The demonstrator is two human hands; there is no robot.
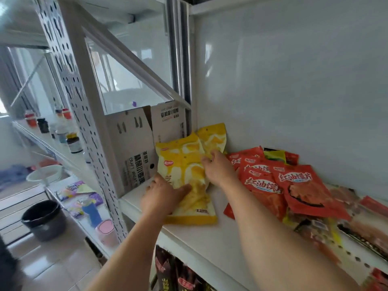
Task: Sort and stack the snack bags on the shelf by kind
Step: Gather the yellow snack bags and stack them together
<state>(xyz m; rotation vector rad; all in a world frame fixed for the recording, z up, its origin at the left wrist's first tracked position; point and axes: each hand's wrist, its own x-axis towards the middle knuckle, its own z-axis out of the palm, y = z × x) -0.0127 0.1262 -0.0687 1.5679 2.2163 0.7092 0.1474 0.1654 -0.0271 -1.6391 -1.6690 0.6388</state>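
Several yellow snack bags (184, 171) lie overlapped on the white shelf (214, 240), against a cardboard box. My left hand (161, 194) holds the lower left edge of the front yellow bag, thumb on its face. My right hand (218, 169) pinches the upper right edge of the same pile, where another yellow bag (214, 137) stands behind. To the right lies a heap of red snack bags (294, 185), overlapping one another, with a green-yellow bag (275, 155) at the back.
Two cardboard boxes (134, 148) stand at the shelf's left end against a perforated upright (92, 131). More mixed packets (344, 227) lie at the far right. Dark bags (174, 271) fill the shelf below. A side shelf holds bottles (73, 142); a black pot (45, 219) sits lower left.
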